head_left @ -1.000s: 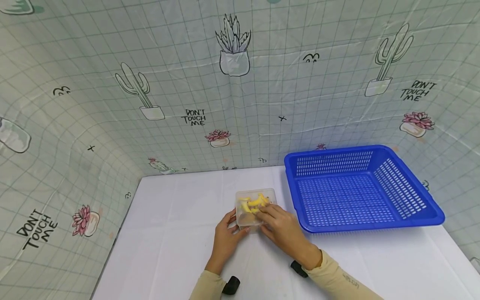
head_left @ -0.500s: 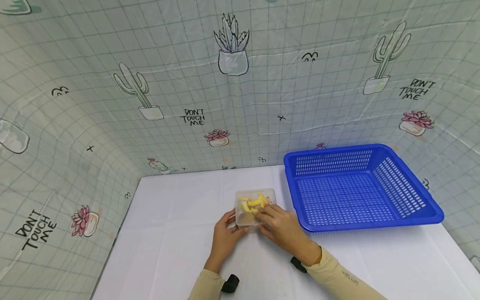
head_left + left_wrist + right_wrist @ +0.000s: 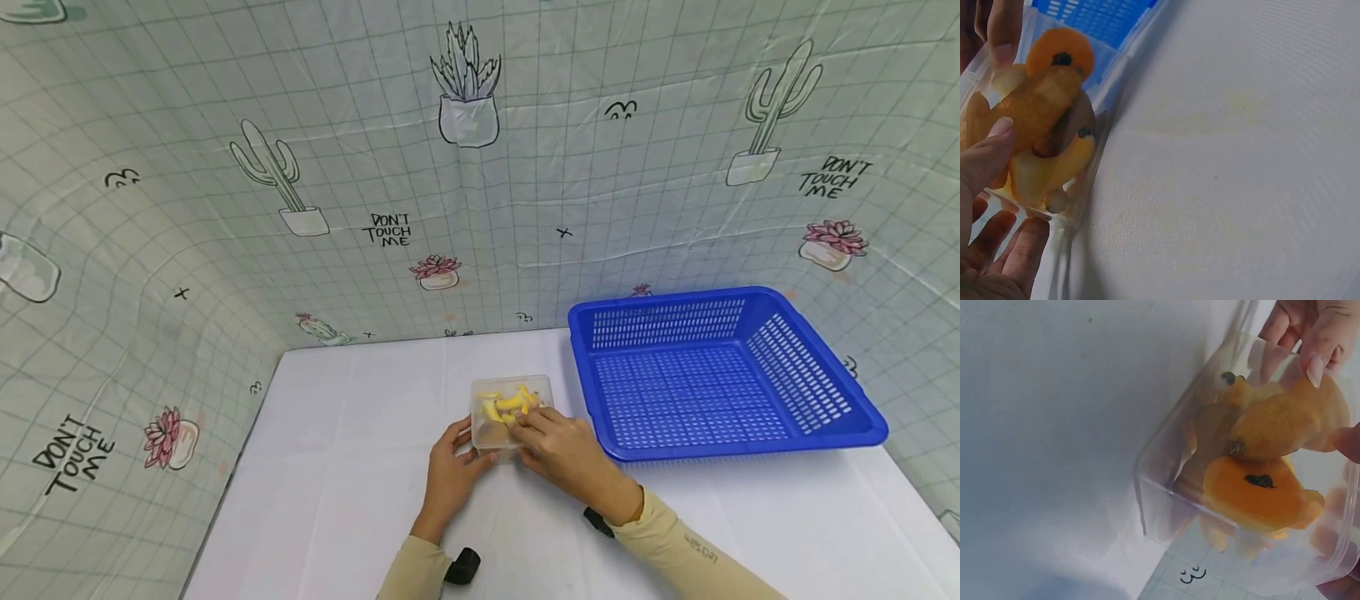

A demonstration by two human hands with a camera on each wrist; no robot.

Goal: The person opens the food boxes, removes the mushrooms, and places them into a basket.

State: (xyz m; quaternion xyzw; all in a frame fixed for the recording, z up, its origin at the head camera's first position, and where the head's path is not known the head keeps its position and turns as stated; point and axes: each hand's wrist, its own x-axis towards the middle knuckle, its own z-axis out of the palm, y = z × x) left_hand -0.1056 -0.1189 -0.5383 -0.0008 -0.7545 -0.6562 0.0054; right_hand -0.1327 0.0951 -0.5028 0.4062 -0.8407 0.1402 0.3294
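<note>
nearest, my tan sleeves point(image 3: 682, 546) stretch over the white desk point(image 3: 337, 483). my left hand point(image 3: 452, 479) has its fingers curled round the near left corner of a clear plastic box point(image 3: 512, 381); the fingers of my right hand point(image 3: 567, 454) pinch its near right side. yellow pieces point(image 3: 516, 405), some banana-shaped, lie in it. right of the box sits a blue basket point(image 3: 731, 455); on the far side hangs cactus-printed cloth point(image 3: 517, 187).

Bare left hand point(image 3: 452, 477) and bare right hand point(image 3: 566, 457) close together, fingers bent.
Beige-sleeved left forearm point(image 3: 414, 570) and beige-sleeved right forearm point(image 3: 686, 550) angle inward, the left more steeply.
</note>
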